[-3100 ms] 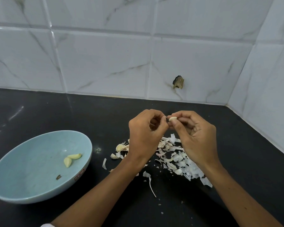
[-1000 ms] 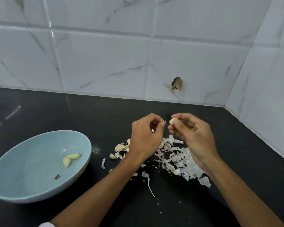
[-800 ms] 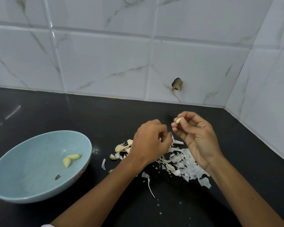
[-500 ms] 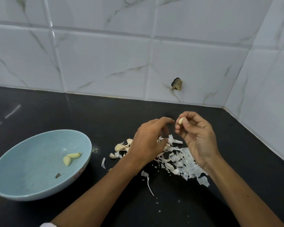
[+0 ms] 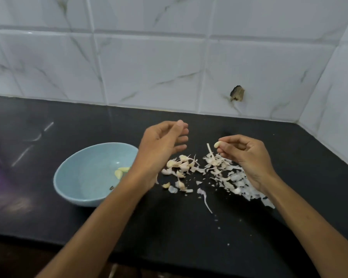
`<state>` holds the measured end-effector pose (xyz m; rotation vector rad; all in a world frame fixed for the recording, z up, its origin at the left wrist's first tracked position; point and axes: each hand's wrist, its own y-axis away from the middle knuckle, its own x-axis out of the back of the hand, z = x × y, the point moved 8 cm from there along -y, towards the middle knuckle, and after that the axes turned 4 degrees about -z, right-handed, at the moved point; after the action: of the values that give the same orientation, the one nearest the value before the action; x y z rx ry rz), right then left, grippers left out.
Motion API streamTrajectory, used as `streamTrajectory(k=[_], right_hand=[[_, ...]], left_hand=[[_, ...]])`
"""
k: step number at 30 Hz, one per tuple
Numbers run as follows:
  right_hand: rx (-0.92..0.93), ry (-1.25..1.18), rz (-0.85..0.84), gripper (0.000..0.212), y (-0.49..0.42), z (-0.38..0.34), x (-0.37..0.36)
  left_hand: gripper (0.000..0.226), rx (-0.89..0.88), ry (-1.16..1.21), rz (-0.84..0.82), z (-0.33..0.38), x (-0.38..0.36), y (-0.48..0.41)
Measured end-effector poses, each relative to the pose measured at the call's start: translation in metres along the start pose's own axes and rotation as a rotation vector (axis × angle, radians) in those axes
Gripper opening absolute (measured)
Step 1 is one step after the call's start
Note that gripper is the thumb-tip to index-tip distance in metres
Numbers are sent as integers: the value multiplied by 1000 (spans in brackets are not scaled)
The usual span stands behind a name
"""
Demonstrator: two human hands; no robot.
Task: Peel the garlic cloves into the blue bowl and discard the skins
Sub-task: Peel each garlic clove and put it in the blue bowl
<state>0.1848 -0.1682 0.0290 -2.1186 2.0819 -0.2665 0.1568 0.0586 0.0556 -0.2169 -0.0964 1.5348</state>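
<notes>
My right hand point(image 5: 244, 155) pinches a peeled garlic clove point(image 5: 218, 144) between thumb and fingertips, held above the heap of white skins point(image 5: 232, 177). My left hand point(image 5: 162, 143) hovers above the counter with fingers loosely curled and nothing in it, between the blue bowl point(image 5: 84, 177) and the skins. Two peeled cloves point(image 5: 121, 171) lie in the bowl, partly hidden by my left wrist. Several unpeeled cloves point(image 5: 181, 164) lie on the black counter between my hands.
The black counter point(image 5: 179, 227) meets white marble tiles at the back and the right, forming a corner. A chipped hole point(image 5: 237, 93) shows in a back tile. The counter's front edge runs along the bottom left.
My hands have drawn apart: the left let go of the clove and moved left toward the bowl. The right still pinches the clove. The view shifted so the bowl sits nearer the centre.
</notes>
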Motion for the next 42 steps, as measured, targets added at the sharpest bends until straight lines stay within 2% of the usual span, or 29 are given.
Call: streamTrajectory(k=[7, 11, 15, 24, 31, 38, 42], right_hand=[[163, 277, -272, 9, 12, -41, -101], [304, 508, -427, 5, 14, -57, -168], [407, 812, -555, 7, 9, -54, -217], [439, 1215, -656, 17, -4, -36, -262], [448, 1204, -617, 21, -5, -48, -257], [335, 940, -442, 11, -8, -65, -180], [250, 958, -408, 13, -6, -42, -141]], left_hand=[[10, -21, -393, 92, 18, 102, 14], [7, -23, -496, 149, 17, 137, 12], [6, -18, -599, 132, 7, 148, 10], [7, 0, -734, 114, -8, 168, -5], [9, 21, -713, 78, -15, 166, -7], [7, -28, -697, 29, -1, 137, -8], [9, -85, -708, -7, 7, 107, -10]])
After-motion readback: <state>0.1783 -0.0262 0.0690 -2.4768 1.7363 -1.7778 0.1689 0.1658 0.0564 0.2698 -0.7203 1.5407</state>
